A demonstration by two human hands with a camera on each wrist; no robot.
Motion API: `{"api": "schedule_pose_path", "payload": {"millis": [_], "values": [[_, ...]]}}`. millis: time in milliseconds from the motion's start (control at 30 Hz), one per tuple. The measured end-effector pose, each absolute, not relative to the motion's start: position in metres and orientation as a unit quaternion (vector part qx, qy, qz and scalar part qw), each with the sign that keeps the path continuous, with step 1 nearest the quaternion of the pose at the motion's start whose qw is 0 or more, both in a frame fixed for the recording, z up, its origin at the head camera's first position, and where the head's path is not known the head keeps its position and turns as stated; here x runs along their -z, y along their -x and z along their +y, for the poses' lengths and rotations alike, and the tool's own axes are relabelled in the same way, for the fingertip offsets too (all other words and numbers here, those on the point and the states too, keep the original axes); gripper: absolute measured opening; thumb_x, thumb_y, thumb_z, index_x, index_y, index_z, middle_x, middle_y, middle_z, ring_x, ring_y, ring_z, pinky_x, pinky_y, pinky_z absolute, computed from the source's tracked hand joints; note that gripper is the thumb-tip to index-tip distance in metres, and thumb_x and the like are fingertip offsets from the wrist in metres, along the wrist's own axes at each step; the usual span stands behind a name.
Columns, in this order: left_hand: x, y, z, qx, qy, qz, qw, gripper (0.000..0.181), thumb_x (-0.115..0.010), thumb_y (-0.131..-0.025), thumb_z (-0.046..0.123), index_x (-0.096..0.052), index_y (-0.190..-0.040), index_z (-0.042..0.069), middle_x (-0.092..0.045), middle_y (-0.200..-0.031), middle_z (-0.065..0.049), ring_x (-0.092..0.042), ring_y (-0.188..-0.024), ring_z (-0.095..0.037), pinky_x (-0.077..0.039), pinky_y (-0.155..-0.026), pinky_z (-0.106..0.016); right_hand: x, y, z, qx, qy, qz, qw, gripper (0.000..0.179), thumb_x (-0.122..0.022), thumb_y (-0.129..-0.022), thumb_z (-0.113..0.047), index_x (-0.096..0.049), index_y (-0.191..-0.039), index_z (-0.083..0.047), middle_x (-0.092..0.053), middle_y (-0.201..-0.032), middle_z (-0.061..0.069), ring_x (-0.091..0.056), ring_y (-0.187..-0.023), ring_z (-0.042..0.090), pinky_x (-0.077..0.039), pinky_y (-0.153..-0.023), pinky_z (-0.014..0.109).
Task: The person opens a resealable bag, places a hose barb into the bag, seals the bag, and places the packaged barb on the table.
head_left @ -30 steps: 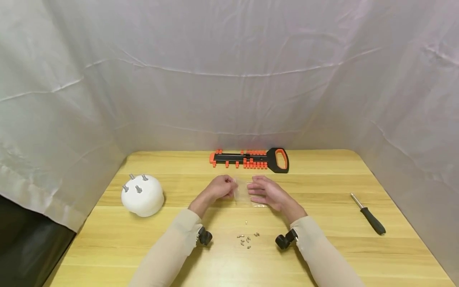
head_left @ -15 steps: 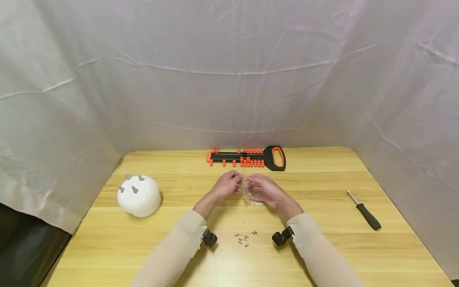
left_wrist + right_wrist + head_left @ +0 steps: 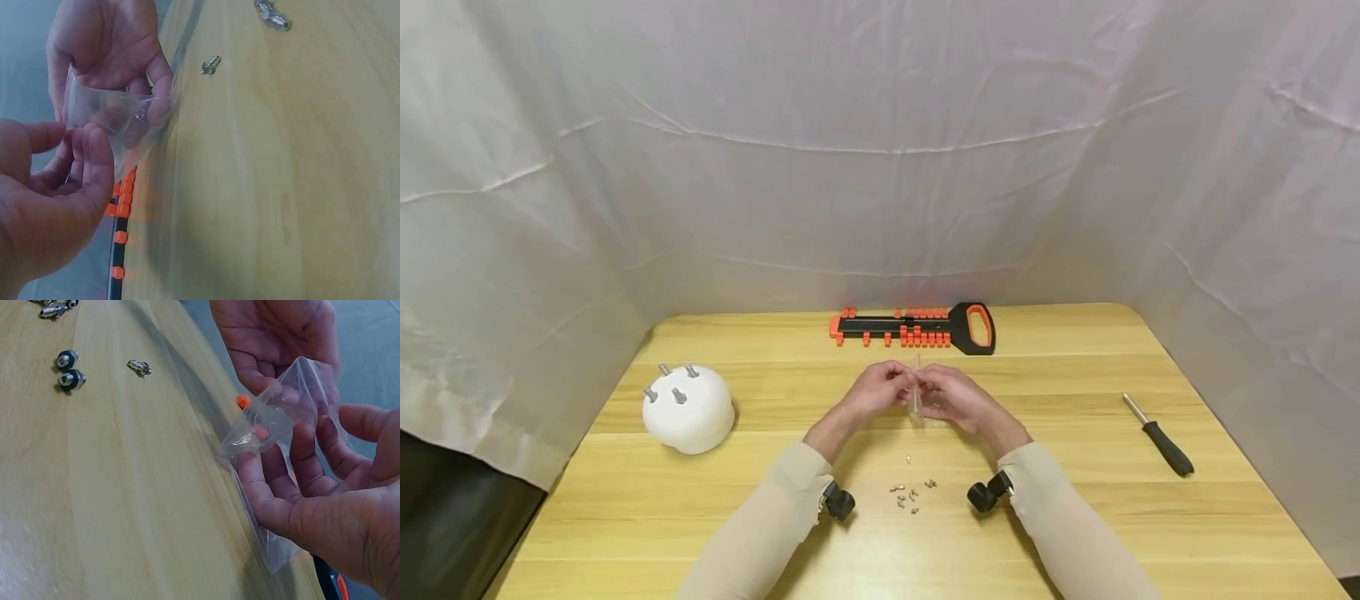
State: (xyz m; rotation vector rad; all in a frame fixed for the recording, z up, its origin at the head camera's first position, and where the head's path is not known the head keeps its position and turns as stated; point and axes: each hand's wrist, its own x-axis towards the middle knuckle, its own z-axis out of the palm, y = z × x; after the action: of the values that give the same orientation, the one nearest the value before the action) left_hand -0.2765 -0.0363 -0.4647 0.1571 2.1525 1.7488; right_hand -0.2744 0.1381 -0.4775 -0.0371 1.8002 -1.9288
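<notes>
A clear plastic bag (image 3: 916, 405) stands nearly edge-on between both hands in the head view. My left hand (image 3: 877, 389) pinches its edge between thumb and curled fingers; in the left wrist view this left hand (image 3: 56, 194) is at lower left. My right hand (image 3: 958, 398) grips the bag from the other side, and in the right wrist view the right hand (image 3: 337, 494) has its fingers bent against the film. There, clear plastic (image 3: 269, 544) also hangs below these fingers. Several small metal fittings (image 3: 913, 495) lie on the table nearer the body, a single fitting (image 3: 139, 367) apart from them.
A black-and-orange rack with a loop handle (image 3: 961, 329) lies at the table's back edge. On the left sits a rounded white object (image 3: 688, 417) with several metal studs on top. A black-handled screwdriver-like tool (image 3: 1167, 447) lies right. Grey curtains (image 3: 880, 208) surround the table (image 3: 1045, 567).
My hands have come closer together, the left one moving right. The bag, earlier spread with its face showing, has turned edge-on. The whole head view has shifted slightly.
</notes>
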Motion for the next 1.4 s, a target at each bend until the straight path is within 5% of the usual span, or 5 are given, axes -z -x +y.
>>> {"api": "schedule_pose_path", "payload": {"millis": [800, 1100, 1400], "values": [[0.466, 0.2764, -0.0388, -0.632, -0.066, 0.748, 0.19, 0.021, -0.059, -0.096, 0.016, -0.063, -0.106, -0.001, -0.066, -0.098, -0.011, -0.064, -0.086, -0.016, -0.055, -0.085, -0.032, 0.4784, 0.2781, 0.1391, 0.717, 0.023, 0.648, 0.257, 0.025, -0.043, -0.103, -0.028, -0.057, -0.107, -0.007, -0.057, -0.101, 0.006, -0.059, -0.097, 0.02, -0.053, -0.088, 0.039], [0.4656, 0.2736, -0.0392, -0.62, -0.061, 0.757, 0.197, 0.02, -0.061, -0.092, 0.017, -0.063, -0.104, 0.001, -0.066, -0.101, -0.011, -0.065, -0.089, -0.019, -0.054, -0.089, -0.037, 0.48, 0.2781, 0.139, 0.697, 0.017, 0.672, 0.25, 0.018, -0.045, -0.102, -0.016, -0.057, -0.105, -0.004, -0.054, -0.106, 0.009, -0.058, -0.096, 0.02, -0.055, -0.084, 0.035], [0.4646, 0.2706, -0.0369, -0.575, -0.051, 0.797, 0.178, 0.018, -0.06, -0.09, 0.018, -0.068, -0.098, 0.004, -0.068, -0.095, -0.009, -0.064, -0.083, -0.017, -0.056, -0.082, -0.035, 0.4809, 0.2763, 0.1393, 0.702, 0.014, 0.667, 0.249, 0.015, -0.048, -0.1, -0.014, -0.059, -0.099, -0.004, -0.056, -0.096, 0.007, -0.058, -0.091, 0.02, -0.055, -0.088, 0.04]]}}
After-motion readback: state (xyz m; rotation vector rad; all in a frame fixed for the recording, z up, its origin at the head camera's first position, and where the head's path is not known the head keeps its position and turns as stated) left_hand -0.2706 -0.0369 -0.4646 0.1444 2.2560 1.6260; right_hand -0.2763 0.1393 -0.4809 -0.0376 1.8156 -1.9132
